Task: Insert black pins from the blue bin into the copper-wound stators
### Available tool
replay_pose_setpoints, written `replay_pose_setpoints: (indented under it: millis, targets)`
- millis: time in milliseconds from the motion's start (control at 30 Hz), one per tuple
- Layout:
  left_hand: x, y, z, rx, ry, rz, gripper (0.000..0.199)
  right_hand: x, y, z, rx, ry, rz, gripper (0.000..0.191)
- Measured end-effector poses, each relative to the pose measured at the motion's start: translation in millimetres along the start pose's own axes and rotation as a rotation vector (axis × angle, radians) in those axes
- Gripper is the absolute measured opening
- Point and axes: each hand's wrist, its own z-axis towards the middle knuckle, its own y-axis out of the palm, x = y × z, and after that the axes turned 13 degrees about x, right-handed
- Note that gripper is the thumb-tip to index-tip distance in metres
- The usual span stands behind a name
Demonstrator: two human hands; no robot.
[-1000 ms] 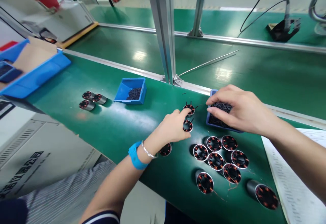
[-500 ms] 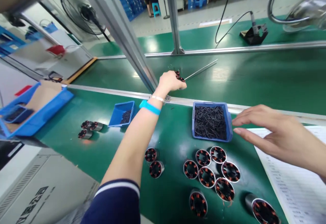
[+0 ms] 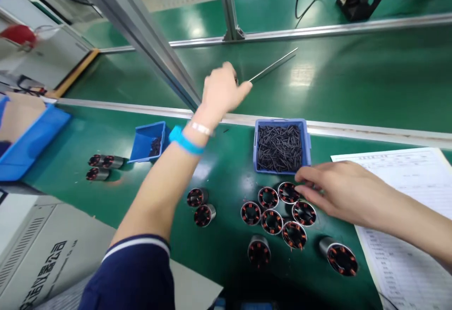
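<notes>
My left hand (image 3: 224,86) is over the far green strip beyond the white rail, its fingers curled round something dark that is mostly hidden. A thin metal rod (image 3: 273,64) lies just right of its thumb. My right hand (image 3: 328,187) has its thumb and forefinger close together at the rim of a metal ring with copper windings (image 3: 288,192), the upper right one of a cluster of several. Directly behind the cluster is a blue bin (image 3: 256,147) full of short black sticks (image 3: 279,147). Two more rings (image 3: 205,215) lie nearer my left forearm.
A small blue bin (image 3: 141,143) and three wound rings (image 3: 113,162) are on the left. Printed sheets (image 3: 399,244) lie at the right. A metal post (image 3: 151,42) slants beside my left hand. Single rings (image 3: 259,250) stand near the front edge.
My right hand has moved left and down from beside the full bin to the ring cluster, its fingers closing. The view has tilted downward. My left hand stays near the rod's end.
</notes>
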Motion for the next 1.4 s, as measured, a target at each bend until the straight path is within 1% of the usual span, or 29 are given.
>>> replay_pose_setpoints:
  millis: [33,100,133,167,200,233,267,333,433,500,567,633,733,833,900,933,967,1000,1033,1067,1100,1133,1167,1267,1333,1400]
  targets:
    - [13,-15.7,-35,-0.024,0.021,-0.055,0.028,-6,3,-2,-0.078,0.031,-0.063,0.022]
    - [33,-38.1,-106,-0.227,0.076,-0.228,0.018,-17,9,-4,-0.179,0.083,-0.136,0.025]
    - [38,-43.7,-138,-0.323,0.083,-0.284,0.019,-22,12,-3,-0.203,0.099,-0.14,0.027]
    - [40,-45.9,-165,-0.379,0.053,-0.29,0.029,-26,14,-1,-0.208,0.107,-0.121,0.029]
    - [38,-45.5,-186,-0.431,0.026,-0.286,0.04,-30,17,1,-0.204,0.107,-0.083,0.03]
    - [35,-43.6,-201,-0.463,-0.001,-0.269,0.049,-34,19,5,-0.193,0.104,-0.03,0.03]
    - [30,-41.3,-210,-0.481,-0.024,-0.243,0.053,-38,22,9,-0.176,0.099,0.034,0.03]
    - [20,-38.3,-216,-0.495,-0.056,-0.202,0.049,-45,29,17,-0.145,0.086,0.177,0.031]
    - [8,-39.8,-212,-0.521,-0.104,-0.208,0.038,-57,41,30,-0.102,0.073,0.337,0.028]
    - [4,-41.0,-210,-0.542,-0.142,-0.248,0.034,-63,49,38,-0.026,0.077,0.404,0.022]
    - [2,-40.0,-211,-0.542,-0.193,-0.304,0.033,-68,55,44,0.077,0.083,0.478,0.022]
    - [2,-37.3,-213,-0.517,-0.262,-0.388,0.036,-71,60,47,0.169,0.066,0.551,0.024]
    - [3,-33.1,-218,-0.466,-0.331,-0.546,0.043,-70,61,48,0.286,0.068,0.624,0.014]
    - [5,-30.6,-221,-0.422,-0.329,-0.648,0.052,-64,52,47,0.375,0.109,0.687,0.004]
    - [5,-29.8,-219,-0.41,-0.338,-0.66,0.064,-58,42,47,0.402,0.127,0.681,0.002]
    - [4,-29.6,-218,-0.421,-0.352,-0.657,0.074,-55,37,48,0.396,0.139,0.664,0.003]
    - [4,-29.6,-216,-0.445,-0.366,-0.651,0.083,-53,32,48,0.36,0.155,0.637,0.005]
    - [3,-29.5,-213,-0.478,-0.376,-0.644,0.089,-52,28,48,0.292,0.173,0.596,0.007]
    - [2,-29.2,-209,-0.51,-0.38,-0.638,0.09,-52,25,47,0.197,0.191,0.546,0.009]
    - [1,-28.5,-206,-0.536,-0.381,-0.631,0.087,-53,23,46,0.093,0.203,0.486,0.012]
    - [1,-27.2,-203,-0.555,-0.377,-0.626,0.079,-56,23,45,-0.008,0.206,0.417,0.015]
    - [0,-25.1,-200,-0.565,-0.374,-0.627,0.07,-59,25,44,-0.091,0.203,0.345,0.018]
    - [0,-22.3,-198,-0.57,-0.377,-0.633,0.062,-62,27,43,-0.147,0.196,0.29,0.02]
    - [1,-12.0,-194,-0.597,-0.442,-0.689,0.053,-69,34,43,-0.213,0.187,0.253,0.023]
    - [3,-7.5,-193,-0.626,-0.522,-0.732,0.054,-69,36,45,-0.233,0.184,0.285,0.021]
    - [3,-8.2,-193,-0.643,-0.564,-0.747,0.06,-68,37,46,-0.235,0.173,0.306,0.019]
